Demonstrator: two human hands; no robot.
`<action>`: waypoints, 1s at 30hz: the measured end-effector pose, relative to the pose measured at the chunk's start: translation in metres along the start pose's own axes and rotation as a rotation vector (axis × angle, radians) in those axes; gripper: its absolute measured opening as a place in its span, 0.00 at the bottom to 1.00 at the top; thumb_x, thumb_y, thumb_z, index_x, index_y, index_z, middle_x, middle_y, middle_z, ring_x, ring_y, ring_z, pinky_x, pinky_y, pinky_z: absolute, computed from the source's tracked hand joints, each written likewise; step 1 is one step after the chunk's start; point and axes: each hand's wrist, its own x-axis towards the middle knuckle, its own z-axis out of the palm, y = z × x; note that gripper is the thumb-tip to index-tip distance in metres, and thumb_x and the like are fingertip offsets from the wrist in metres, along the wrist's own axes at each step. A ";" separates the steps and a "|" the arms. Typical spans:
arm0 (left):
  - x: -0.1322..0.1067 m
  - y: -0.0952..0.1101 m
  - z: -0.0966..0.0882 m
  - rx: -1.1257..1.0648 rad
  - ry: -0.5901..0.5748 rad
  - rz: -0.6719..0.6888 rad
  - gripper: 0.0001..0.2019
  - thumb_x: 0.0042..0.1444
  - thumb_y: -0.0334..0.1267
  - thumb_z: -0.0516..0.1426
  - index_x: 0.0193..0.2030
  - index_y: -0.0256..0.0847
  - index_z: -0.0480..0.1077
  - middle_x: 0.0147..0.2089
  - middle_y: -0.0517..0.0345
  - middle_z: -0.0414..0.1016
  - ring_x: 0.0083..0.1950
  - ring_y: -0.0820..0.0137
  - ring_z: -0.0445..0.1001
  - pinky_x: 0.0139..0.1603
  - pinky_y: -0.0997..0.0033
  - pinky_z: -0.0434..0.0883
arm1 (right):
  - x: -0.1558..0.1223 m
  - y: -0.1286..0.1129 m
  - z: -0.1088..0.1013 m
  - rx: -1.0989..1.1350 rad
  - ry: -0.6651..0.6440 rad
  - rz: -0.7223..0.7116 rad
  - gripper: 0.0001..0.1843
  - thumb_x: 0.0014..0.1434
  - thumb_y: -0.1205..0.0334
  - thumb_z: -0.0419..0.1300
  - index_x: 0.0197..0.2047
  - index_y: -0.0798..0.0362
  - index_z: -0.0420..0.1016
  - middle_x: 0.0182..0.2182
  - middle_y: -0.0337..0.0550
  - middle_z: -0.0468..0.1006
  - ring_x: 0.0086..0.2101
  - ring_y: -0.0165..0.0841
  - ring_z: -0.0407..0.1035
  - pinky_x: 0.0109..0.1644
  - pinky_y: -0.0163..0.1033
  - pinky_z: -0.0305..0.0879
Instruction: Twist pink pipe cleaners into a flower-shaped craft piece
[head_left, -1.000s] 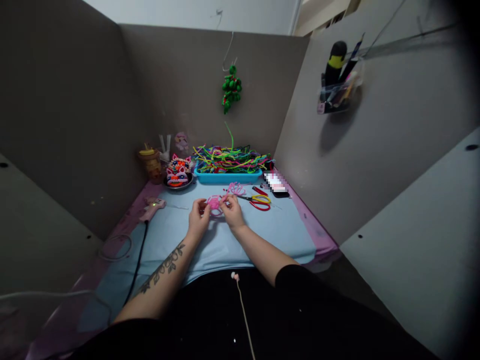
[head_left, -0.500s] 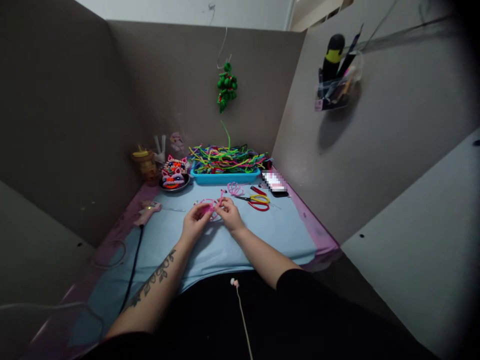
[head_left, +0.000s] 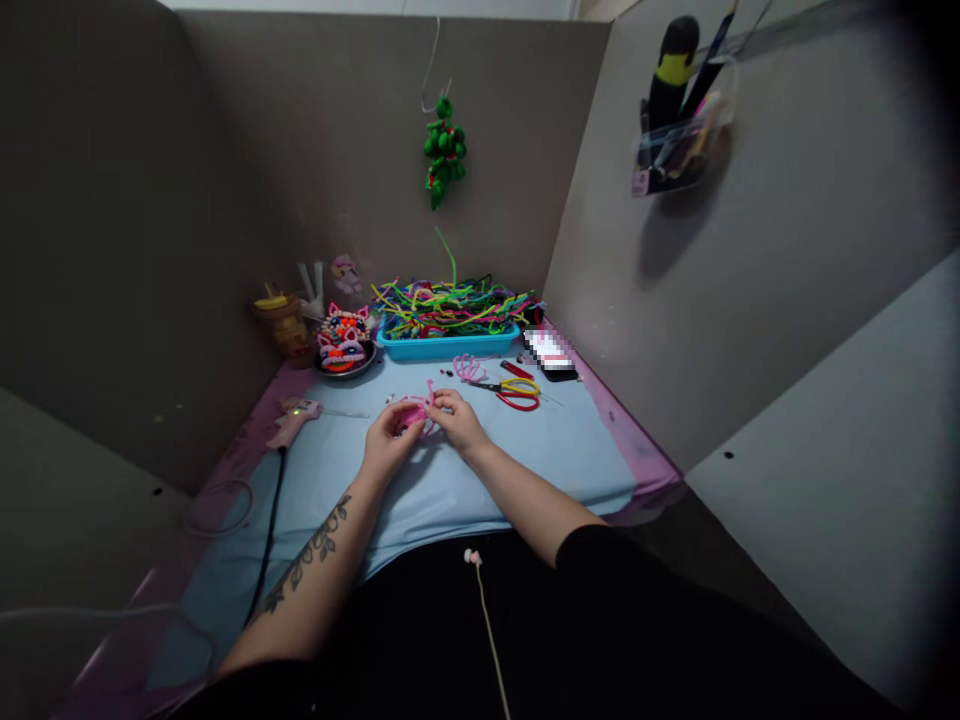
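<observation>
Between my two hands, over the middle of the table, is a bent pink pipe-cleaner piece [head_left: 412, 416], with one strand sticking up. My left hand [head_left: 388, 440] is closed on its left side, the thumb towards the right hand. The fingertips of my right hand [head_left: 459, 422] pinch its right side near the upright strand. Fingers cover part of the piece, so its full shape is hidden. Just beyond the hands lies a group of curved pink pipe cleaners [head_left: 469, 368]. Scissors [head_left: 517, 393] with yellow and red handles rest to the right of them.
A blue tray [head_left: 450, 348] heaped with coloured pipe cleaners stands at the back. To its left, a metal bowl [head_left: 346, 374] holds pink-eared figures. A pink glue gun [head_left: 294, 424] with a black cord lies left. A phone [head_left: 559, 372] is right. Partition walls enclose the table.
The view has tipped down a little. My right hand has shifted slightly against the pink piece, and its upright strand now stands further left. Both hands still hold it.
</observation>
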 end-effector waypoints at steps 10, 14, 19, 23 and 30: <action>0.002 0.003 -0.003 -0.008 0.096 -0.047 0.18 0.45 0.46 0.68 0.41 0.39 0.75 0.37 0.53 0.80 0.37 0.66 0.78 0.39 0.66 0.75 | 0.006 -0.007 -0.012 -0.116 0.092 -0.143 0.10 0.56 0.53 0.60 0.30 0.50 0.74 0.32 0.40 0.71 0.34 0.34 0.67 0.39 0.38 0.65; 0.002 0.005 -0.003 -0.034 0.088 -0.074 0.19 0.43 0.47 0.69 0.40 0.39 0.75 0.37 0.53 0.80 0.36 0.66 0.79 0.36 0.66 0.76 | 0.007 -0.015 -0.026 -0.190 0.157 -0.243 0.09 0.55 0.61 0.59 0.40 0.49 0.76 0.35 0.41 0.73 0.33 0.34 0.65 0.45 0.42 0.65; 0.000 0.009 -0.001 -0.056 0.060 -0.086 0.21 0.39 0.49 0.70 0.38 0.39 0.75 0.36 0.53 0.81 0.36 0.65 0.79 0.36 0.66 0.76 | 0.010 -0.018 -0.030 -0.236 0.084 -0.316 0.12 0.53 0.67 0.59 0.40 0.46 0.81 0.36 0.44 0.75 0.39 0.39 0.68 0.52 0.47 0.64; 0.000 0.008 -0.001 -0.060 0.054 -0.094 0.21 0.39 0.48 0.70 0.38 0.39 0.76 0.36 0.52 0.81 0.37 0.64 0.79 0.37 0.66 0.76 | 0.011 -0.016 -0.026 -0.226 0.049 -0.310 0.11 0.52 0.68 0.59 0.31 0.46 0.82 0.32 0.44 0.75 0.39 0.40 0.69 0.53 0.48 0.64; 0.003 0.006 -0.001 -0.067 0.074 -0.098 0.20 0.41 0.45 0.69 0.40 0.39 0.75 0.37 0.52 0.82 0.37 0.64 0.79 0.38 0.64 0.76 | 0.006 -0.016 -0.021 -0.089 -0.016 -0.221 0.09 0.55 0.61 0.60 0.33 0.47 0.84 0.31 0.43 0.79 0.34 0.36 0.72 0.41 0.43 0.69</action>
